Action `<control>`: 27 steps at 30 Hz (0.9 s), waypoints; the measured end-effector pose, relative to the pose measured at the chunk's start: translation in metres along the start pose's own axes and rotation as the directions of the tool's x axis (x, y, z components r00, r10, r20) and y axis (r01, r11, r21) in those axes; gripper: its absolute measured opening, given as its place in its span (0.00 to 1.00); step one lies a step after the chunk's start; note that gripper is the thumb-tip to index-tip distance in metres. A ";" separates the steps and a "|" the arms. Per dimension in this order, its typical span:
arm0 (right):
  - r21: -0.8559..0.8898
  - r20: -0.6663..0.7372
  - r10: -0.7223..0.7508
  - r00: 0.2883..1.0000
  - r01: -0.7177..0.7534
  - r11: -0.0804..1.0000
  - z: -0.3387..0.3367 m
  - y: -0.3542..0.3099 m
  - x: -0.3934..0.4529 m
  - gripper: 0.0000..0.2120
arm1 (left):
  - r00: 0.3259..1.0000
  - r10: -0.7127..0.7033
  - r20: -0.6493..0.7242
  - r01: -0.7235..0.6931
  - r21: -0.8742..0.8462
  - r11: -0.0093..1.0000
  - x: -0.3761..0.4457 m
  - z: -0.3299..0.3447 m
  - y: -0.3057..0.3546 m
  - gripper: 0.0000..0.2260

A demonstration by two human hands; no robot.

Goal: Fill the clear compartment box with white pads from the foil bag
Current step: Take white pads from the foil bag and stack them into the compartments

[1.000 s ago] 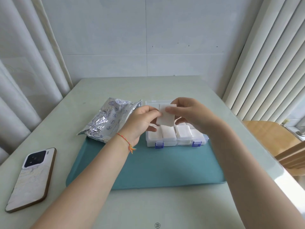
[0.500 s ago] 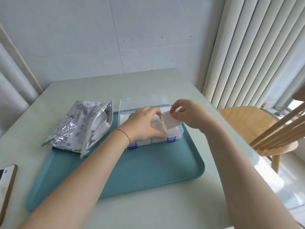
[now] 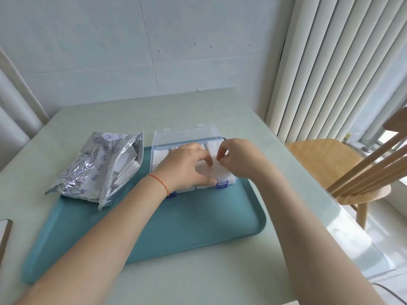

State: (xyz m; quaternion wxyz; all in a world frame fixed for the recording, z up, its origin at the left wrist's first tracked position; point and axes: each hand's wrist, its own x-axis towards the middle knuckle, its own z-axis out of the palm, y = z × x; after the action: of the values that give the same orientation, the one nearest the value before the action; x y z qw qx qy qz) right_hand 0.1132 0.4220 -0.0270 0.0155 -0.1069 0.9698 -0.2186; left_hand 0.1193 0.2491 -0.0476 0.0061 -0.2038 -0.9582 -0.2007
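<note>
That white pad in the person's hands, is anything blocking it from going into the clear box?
Nothing visible blocks it. The thin white pad is already down over the clear plastic compartment box, whose lid stands open behind. The left hand presses on it and the right hand pinches its edge.

Box (image 3: 185,137) compartments hidden under both hands, phone (image 3: 4,234) cut off left

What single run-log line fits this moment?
step: seating pad | left hand: pressing white pad into clear compartment box | right hand: pinching pad edge | foil bag: open
</note>
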 end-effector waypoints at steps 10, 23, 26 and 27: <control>-0.394 0.016 -0.072 0.997 0.072 0.916 0.005 -0.014 -0.007 0.08 | 0.996 0.032 0.086 -0.041 0.105 0.994 -0.001 -0.004 0.005 0.14; -0.318 0.008 0.009 1.000 -0.006 0.948 0.001 0.008 -0.001 0.11 | 0.983 0.040 0.178 -0.078 0.208 0.975 -0.004 -0.007 0.013 0.12; -0.310 0.004 0.021 1.000 -0.018 0.951 0.005 0.009 0.004 0.12 | 0.981 0.034 0.192 -0.078 0.229 0.970 -0.003 -0.005 0.014 0.12; -0.306 0.001 0.022 1.000 -0.021 0.952 0.005 0.010 0.006 0.11 | 0.980 0.030 0.198 -0.078 0.239 0.968 -0.003 -0.005 0.014 0.13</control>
State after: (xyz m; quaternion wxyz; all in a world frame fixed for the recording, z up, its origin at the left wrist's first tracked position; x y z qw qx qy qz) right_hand 0.1063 0.4272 -0.0354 0.0033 -0.0979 0.9931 -0.0652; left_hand 0.1275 0.2576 -0.0381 -0.0562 -0.2459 -0.9658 -0.0598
